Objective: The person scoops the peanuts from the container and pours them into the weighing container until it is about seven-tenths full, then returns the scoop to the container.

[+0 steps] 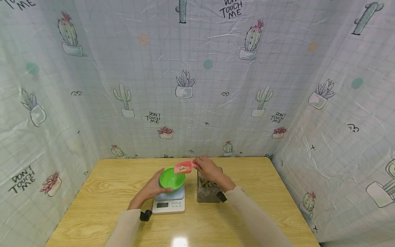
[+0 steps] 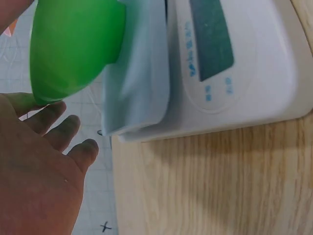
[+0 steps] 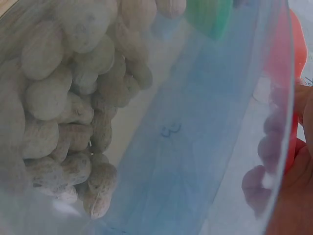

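Note:
My left hand (image 1: 152, 187) holds a bright green bowl (image 1: 170, 181) over the platform of a white kitchen scale (image 1: 169, 208), thumb along the near rim and fingers round the far left side. In the left wrist view, fingertips touch the side of the bowl (image 2: 73, 54). My right hand (image 1: 207, 168) grips the handle of a pink scoop (image 1: 188, 164), whose pan carries a few peanuts (image 1: 182, 168) beside the bowl's upper right rim. Under the right forearm stands a clear container (image 1: 208, 196) of peanuts, seen through its wall in the right wrist view.
The scale and container stand side by side on a wood-grain table (image 1: 123, 175). A patterned curtain (image 1: 197, 113) hangs behind the table and on both sides. Each wrist wears a small black camera.

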The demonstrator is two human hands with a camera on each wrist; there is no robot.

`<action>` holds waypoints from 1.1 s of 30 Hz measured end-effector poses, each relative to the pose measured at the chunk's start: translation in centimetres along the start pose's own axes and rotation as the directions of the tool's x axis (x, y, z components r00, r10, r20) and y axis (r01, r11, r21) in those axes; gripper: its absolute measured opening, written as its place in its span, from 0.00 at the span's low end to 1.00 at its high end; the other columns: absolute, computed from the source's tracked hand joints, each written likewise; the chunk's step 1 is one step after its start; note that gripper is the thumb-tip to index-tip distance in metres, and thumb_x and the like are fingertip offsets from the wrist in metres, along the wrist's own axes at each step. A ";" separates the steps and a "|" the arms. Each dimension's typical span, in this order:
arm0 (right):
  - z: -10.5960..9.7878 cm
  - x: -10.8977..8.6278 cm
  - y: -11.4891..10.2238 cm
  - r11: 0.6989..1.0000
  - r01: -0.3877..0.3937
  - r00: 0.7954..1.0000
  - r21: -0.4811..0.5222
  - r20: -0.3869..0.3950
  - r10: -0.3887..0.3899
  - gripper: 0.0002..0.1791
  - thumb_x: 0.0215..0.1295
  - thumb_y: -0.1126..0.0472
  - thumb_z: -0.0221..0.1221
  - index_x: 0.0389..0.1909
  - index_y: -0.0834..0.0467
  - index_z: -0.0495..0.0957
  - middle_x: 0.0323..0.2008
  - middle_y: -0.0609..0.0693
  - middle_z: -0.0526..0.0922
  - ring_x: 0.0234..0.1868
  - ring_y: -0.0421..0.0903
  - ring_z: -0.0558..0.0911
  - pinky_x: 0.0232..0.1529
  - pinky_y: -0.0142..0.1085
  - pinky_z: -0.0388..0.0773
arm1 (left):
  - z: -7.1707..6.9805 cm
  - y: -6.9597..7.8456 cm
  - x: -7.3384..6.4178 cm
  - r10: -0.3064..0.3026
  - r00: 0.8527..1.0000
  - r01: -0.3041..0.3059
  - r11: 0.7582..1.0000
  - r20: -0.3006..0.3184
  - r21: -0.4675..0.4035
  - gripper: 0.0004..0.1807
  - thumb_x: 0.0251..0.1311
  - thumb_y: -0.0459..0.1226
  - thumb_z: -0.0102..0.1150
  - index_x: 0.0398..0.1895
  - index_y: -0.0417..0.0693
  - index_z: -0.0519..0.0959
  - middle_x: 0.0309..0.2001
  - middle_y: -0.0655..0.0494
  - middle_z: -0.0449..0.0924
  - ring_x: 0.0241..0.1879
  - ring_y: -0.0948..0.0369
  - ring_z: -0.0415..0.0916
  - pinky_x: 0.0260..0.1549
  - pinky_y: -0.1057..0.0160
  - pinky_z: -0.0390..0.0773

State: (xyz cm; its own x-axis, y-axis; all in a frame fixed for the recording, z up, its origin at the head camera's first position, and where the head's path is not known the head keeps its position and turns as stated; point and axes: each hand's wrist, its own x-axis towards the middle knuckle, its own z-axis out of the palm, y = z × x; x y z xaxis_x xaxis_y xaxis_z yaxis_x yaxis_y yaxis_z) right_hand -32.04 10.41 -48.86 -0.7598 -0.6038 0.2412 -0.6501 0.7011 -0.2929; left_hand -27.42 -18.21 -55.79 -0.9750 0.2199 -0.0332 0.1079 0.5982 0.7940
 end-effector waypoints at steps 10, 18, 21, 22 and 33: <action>0.6 0.6 -0.3 0.995 0.034 0.999 -0.094 0.027 -0.031 0.15 0.77 0.51 0.48 0.53 0.51 0.78 0.43 0.47 0.81 0.46 0.46 0.78 0.50 0.42 0.75 | 0.0 -0.4 0.1 -0.012 1.000 0.012 1.000 -0.002 0.026 0.64 0.44 0.49 0.78 0.78 0.38 0.47 0.75 0.32 0.51 0.73 0.34 0.51 0.67 0.33 0.55; 0.5 1.5 -1.1 0.969 0.060 0.996 -0.238 0.079 -0.042 0.15 0.75 0.49 0.49 0.53 0.47 0.79 0.40 0.45 0.81 0.41 0.44 0.77 0.46 0.41 0.75 | -0.4 -0.7 0.0 -0.004 1.000 0.004 0.999 -0.007 0.047 0.65 0.43 0.50 0.78 0.78 0.38 0.47 0.75 0.32 0.52 0.72 0.34 0.53 0.67 0.33 0.57; 0.3 1.9 -1.7 0.949 0.080 0.994 -0.306 0.093 -0.054 0.15 0.75 0.47 0.49 0.52 0.45 0.80 0.41 0.43 0.81 0.43 0.44 0.78 0.47 0.41 0.74 | -0.4 -0.8 0.0 -0.001 1.000 0.001 0.999 -0.008 0.046 0.64 0.43 0.50 0.78 0.78 0.38 0.47 0.75 0.32 0.52 0.72 0.34 0.53 0.67 0.33 0.57; 0.1 2.0 -1.9 0.940 0.090 0.993 -0.329 0.099 -0.061 0.15 0.75 0.47 0.48 0.52 0.44 0.80 0.41 0.43 0.81 0.43 0.43 0.78 0.46 0.40 0.74 | -0.4 -0.9 0.0 -0.001 1.000 0.002 0.999 -0.008 0.040 0.64 0.43 0.50 0.78 0.78 0.38 0.48 0.75 0.32 0.52 0.72 0.34 0.53 0.67 0.33 0.57; -0.9 2.7 -3.1 0.844 0.188 0.982 -0.502 0.083 -0.169 0.11 0.74 0.50 0.52 0.47 0.44 0.82 0.39 0.44 0.81 0.42 0.43 0.77 0.42 0.38 0.75 | -0.5 -0.6 -0.4 -0.011 1.000 0.011 0.998 -0.008 0.056 0.64 0.44 0.49 0.78 0.78 0.37 0.47 0.75 0.31 0.51 0.73 0.34 0.52 0.67 0.34 0.57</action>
State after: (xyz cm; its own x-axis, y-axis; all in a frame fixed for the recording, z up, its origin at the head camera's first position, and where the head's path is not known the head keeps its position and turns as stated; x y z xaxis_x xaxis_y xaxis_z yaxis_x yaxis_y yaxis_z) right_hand -32.10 6.97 -46.44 -0.6355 -0.7430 0.2100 -0.6952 0.6690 0.2629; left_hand -27.24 -19.04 -55.91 -0.9776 0.2073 -0.0370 0.1077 0.6431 0.7582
